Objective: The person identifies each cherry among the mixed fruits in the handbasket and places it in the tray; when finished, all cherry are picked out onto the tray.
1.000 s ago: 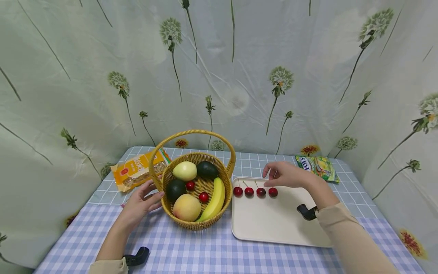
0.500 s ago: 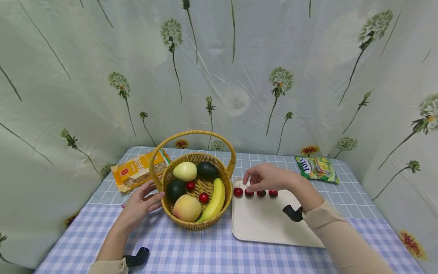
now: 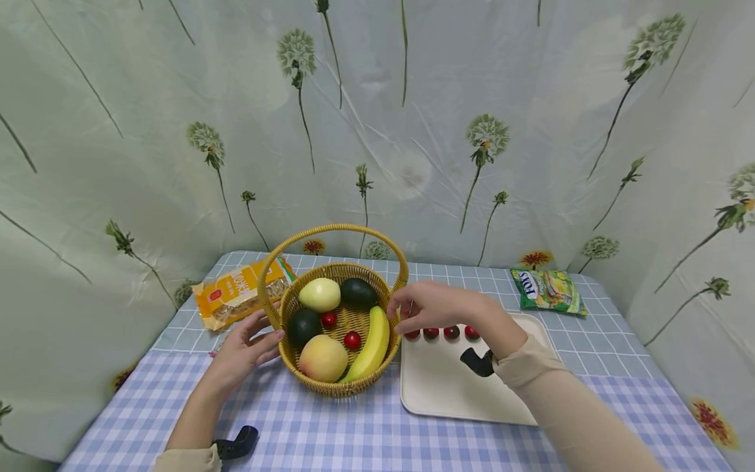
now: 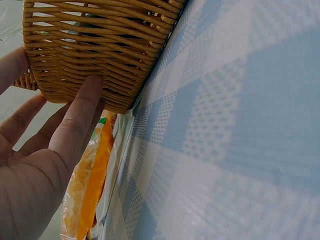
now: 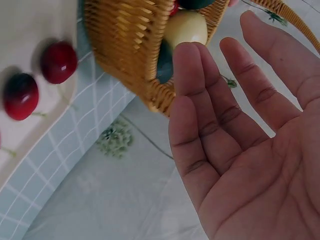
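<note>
A yellow wicker basket with a tall handle holds a banana, a peach, a pale green fruit, two dark green fruits and two small red ones. My left hand rests its relaxed fingertips against the basket's left side; the left wrist view shows the index finger on the weave. Over the basket's right rim hovers my right hand, fingers loosely bent. Its palm and fingers hold nothing in the right wrist view. Several cherries lie in a row, partly hidden under that hand.
The cherries lie along the back edge of a cream tray right of the basket. An orange snack bag lies behind at left, a green FOX'S candy bag at back right. A floral curtain hangs behind the table.
My right hand has moved left, from above the rightmost cherry, along the row, to the basket's right rim. The left hand and basket have stayed where they were.
</note>
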The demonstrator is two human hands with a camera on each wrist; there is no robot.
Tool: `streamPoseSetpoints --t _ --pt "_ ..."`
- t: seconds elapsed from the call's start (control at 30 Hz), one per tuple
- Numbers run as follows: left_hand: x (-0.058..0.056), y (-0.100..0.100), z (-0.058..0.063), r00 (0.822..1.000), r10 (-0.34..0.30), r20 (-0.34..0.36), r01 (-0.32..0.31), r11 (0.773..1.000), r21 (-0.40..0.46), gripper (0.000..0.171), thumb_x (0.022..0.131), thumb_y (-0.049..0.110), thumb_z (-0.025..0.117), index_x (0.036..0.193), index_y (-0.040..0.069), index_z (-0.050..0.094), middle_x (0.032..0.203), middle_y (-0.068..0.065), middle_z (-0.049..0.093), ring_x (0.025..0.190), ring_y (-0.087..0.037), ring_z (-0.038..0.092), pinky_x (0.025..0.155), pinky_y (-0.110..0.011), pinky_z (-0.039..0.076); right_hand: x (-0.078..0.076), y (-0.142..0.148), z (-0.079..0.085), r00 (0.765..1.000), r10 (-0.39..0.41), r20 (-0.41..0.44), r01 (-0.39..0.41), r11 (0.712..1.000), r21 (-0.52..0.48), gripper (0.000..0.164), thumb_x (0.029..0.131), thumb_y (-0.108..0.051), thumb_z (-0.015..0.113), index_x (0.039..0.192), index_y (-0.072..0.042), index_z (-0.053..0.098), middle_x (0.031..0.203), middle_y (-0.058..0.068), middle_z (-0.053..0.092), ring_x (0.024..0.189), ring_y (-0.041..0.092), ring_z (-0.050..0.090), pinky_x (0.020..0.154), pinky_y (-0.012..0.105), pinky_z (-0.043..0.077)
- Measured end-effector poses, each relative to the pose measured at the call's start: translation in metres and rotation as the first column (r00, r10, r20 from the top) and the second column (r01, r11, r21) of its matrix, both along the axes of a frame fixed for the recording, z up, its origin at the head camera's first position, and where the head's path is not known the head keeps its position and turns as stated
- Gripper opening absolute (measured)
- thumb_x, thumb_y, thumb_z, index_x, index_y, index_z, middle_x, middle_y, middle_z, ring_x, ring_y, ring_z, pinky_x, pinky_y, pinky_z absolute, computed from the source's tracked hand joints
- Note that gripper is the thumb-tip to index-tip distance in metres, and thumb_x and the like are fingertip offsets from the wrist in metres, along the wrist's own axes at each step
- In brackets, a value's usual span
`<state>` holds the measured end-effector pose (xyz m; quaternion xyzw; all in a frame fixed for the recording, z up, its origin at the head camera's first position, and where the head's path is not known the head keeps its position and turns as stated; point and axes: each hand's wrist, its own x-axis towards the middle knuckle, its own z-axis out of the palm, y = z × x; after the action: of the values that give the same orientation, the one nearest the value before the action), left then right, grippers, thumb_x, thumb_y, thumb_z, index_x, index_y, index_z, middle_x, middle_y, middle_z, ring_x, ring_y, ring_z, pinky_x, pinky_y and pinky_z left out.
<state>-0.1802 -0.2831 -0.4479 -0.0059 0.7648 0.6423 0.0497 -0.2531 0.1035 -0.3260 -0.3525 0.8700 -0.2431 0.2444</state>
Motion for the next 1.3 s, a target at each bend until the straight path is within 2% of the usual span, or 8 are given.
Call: streamPoseSetpoints --t 0.1,0.23,0.37,0.5,0.67,1.0,1.17,1.3 --pt "-0.001 0.0 0.0 1.0 -0.004 -0.006 0.004 1.0 0.005 0.07 0.106 0.025 0.07 0.167 0.015 0.036 0.164 -0.023 0.042 0.126 -0.011 0.066 0.096 -0.028 0.064 -0.005 -0.008 0.0 0.996 0.058 -0.073 -0.059 0.998 -0.012 0.024 0.101 -0.023 0.078 0.121 -0.011 0.074 0.096 -0.006 0.075 0.083 0.009 0.067 0.08 0.025 0.059" --pt "-0.001 -0.001 0.0 1.0 -0.005 -0.009 0.005 1.0 0.005 0.07 0.107 0.024 0.07 0.167 0.015 0.037 0.164 -0.024 0.043 0.119 -0.002 0.066 0.095 -0.027 0.064 -0.008 -0.021 0.0 0.99 0.099 -0.1 -0.1 0.995 -0.003 0.023 0.101 -0.024 0.077 0.121 -0.012 0.074 0.097 -0.006 0.075 0.087 0.008 0.067 0.084 0.026 0.059" --pt "-0.001 -0.001 0.001 1.0 -0.005 -0.007 0.005 1.0 -0.006 0.07 0.107 0.026 0.07 0.167 0.015 0.036 0.164 -0.024 0.042 0.124 -0.008 0.066 0.096 -0.028 0.064 -0.011 -0.035 -0.001 0.987 0.119 -0.104 -0.118 0.993 0.021 0.021 0.101 -0.025 0.077 0.121 -0.018 0.073 0.1 -0.005 0.076 0.09 0.009 0.067 0.085 0.026 0.058" --pt "-0.001 -0.001 0.001 1.0 -0.001 0.001 0.001 1.0 -0.013 0.071 0.106 0.027 0.07 0.167 0.016 0.036 0.165 -0.023 0.042 0.128 -0.013 0.064 0.096 -0.03 0.064 -0.016 -0.05 -0.004 0.985 0.143 -0.099 -0.139 0.989 0.041 0.021 0.102 -0.02 0.076 0.123 -0.017 0.074 0.109 0.002 0.077 0.099 0.013 0.07 0.09 0.028 0.06" --pt "0.0 -0.001 0.001 1.0 -0.005 0.0 0.005 1.0 -0.012 0.07 0.107 0.027 0.07 0.168 0.017 0.036 0.165 -0.023 0.042 0.124 -0.006 0.065 0.096 -0.029 0.064 -0.021 -0.067 -0.008 0.982 0.159 -0.098 -0.149 0.984 0.096 0.023 0.101 -0.017 0.076 0.124 -0.017 0.075 0.114 0.007 0.076 0.101 0.016 0.067 0.089 0.03 0.059" --pt "-0.001 -0.002 0.001 1.0 -0.01 -0.006 0.01 1.0 -0.007 0.07 0.106 0.026 0.07 0.167 0.017 0.037 0.164 -0.023 0.042 0.124 -0.008 0.066 0.096 -0.03 0.064 -0.033 -0.093 -0.017 0.987 0.153 -0.053 -0.142 0.976 0.165 0.029 0.101 -0.022 0.077 0.129 -0.013 0.075 0.098 0.003 0.069 0.084 0.012 0.055 0.074 0.023 0.048" --pt "0.0 -0.002 0.001 1.0 -0.009 -0.009 0.009 1.0 -0.004 0.069 0.107 0.026 0.07 0.167 0.016 0.037 0.164 -0.024 0.043 0.122 -0.006 0.066 0.097 -0.031 0.064 -0.036 -0.102 -0.023 0.992 0.12 -0.037 -0.109 0.97 0.217 0.029 0.102 -0.027 0.077 0.129 -0.018 0.075 0.107 0.002 0.07 0.093 0.013 0.06 0.079 0.026 0.052" --pt "0.0 -0.002 0.001 1.0 -0.004 -0.001 0.004 1.0 -0.011 0.07 0.106 0.027 0.07 0.167 0.017 0.037 0.165 -0.023 0.043 0.127 -0.012 0.065 0.098 -0.032 0.064 -0.036 -0.108 -0.025 0.994 0.105 -0.023 -0.096 0.963 0.25 0.029 0.1 -0.025 0.078 0.129 -0.018 0.075 0.108 0.0 0.069 0.094 0.014 0.059 0.081 0.028 0.052"
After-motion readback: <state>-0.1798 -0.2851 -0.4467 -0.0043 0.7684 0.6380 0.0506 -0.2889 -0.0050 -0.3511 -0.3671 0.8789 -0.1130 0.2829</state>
